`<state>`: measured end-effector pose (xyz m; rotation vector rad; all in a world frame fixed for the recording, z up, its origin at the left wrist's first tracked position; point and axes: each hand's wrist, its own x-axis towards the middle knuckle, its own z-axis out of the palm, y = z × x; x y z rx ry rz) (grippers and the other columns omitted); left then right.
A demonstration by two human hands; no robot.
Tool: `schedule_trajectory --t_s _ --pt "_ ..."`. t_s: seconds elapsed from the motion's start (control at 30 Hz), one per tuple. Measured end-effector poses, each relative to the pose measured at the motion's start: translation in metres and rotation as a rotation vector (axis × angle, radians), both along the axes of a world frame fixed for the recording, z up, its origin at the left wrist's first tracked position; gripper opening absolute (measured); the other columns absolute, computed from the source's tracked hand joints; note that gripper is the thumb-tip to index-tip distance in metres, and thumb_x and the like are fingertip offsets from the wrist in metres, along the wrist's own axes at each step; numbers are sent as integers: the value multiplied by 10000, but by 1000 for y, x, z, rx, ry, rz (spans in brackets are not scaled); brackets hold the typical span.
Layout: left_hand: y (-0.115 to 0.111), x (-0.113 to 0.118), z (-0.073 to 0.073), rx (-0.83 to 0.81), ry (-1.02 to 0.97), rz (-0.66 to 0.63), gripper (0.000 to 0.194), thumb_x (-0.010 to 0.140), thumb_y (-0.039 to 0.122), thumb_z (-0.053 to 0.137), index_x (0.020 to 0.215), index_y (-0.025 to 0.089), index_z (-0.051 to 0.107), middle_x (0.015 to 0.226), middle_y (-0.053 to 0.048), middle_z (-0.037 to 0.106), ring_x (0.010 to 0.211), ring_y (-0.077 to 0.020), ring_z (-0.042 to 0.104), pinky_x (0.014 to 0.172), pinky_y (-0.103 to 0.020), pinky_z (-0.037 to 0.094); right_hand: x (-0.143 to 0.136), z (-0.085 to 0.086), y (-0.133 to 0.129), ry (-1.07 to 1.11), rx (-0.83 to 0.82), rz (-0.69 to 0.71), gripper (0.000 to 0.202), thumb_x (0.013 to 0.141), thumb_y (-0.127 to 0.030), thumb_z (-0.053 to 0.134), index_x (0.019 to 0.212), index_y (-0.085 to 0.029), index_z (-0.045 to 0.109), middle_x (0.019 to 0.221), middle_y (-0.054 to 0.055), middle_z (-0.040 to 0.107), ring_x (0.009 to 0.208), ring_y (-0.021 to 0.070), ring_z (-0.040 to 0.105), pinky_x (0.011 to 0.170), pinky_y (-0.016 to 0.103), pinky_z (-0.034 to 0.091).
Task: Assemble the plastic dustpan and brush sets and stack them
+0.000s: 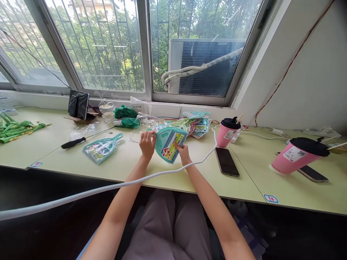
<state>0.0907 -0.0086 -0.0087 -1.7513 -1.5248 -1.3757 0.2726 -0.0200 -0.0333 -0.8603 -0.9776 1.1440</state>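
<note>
A teal mini dustpan and brush set (165, 143) with a bright yellow printed label is held up just above the table's front part. My left hand (148, 144) pinches its left edge, fingers closed. On the opposite side my right hand (183, 152) grips it, thumb lying over the label. Another teal dustpan set (101, 150), in clear wrapping, lies flat to the left. Behind my hands is a pile of wrapped dustpan sets (199, 124) in teal, green and pink, partly hidden by the held one.
A white cable (151, 176) crosses in front of my forearms. A black-handled screwdriver (73, 143) lies left. On the right are a phone (227, 161) and two pink cups (226, 135). A propped tablet (78, 104) and green plant stems (16, 130) stand farther left.
</note>
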Motion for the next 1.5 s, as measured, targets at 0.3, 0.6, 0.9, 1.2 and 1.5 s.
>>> schedule_trajectory --t_s 0.3,0.6,0.9,1.2,1.5 --pt "-4 13 -8 11 165 -243 258 971 249 427 885 235 669 879 -54 679 851 -175 614 739 -295 471 -6 -10 -1 -85 -32 59 306 566 -387 804 764 -169 721 766 20 737 740 189 655 713 311 531" --pt "-4 17 -4 -88 231 -210 257 971 224 424 927 239 677 899 -57 693 917 -202 610 850 -353 411 4 1 -2 255 -200 -107 259 652 -310 746 859 -185 651 936 42 746 888 200 692 749 301 565" --pt "-4 18 -4 -66 203 -214 218 964 235 446 941 248 663 950 -43 706 961 -210 601 928 -391 361 -5 -3 -4 -5 -90 72 280 600 -363 795 774 -162 708 773 36 739 784 205 680 750 327 537" --pt "-11 25 0 -49 -235 -90 491 908 468 537 1316 204 467 1431 -152 473 1379 -289 365 1127 -490 260 2 2 -3 275 -163 -47 297 632 -349 760 856 -181 662 930 46 739 892 206 684 765 317 555" --pt "10 21 -3 -884 -936 -1201 570 873 536 591 1316 184 521 1140 -127 694 1130 -275 631 981 -420 491 5 4 -3 387 -144 -94 316 727 -387 733 947 -191 621 992 41 730 990 198 681 818 318 577"
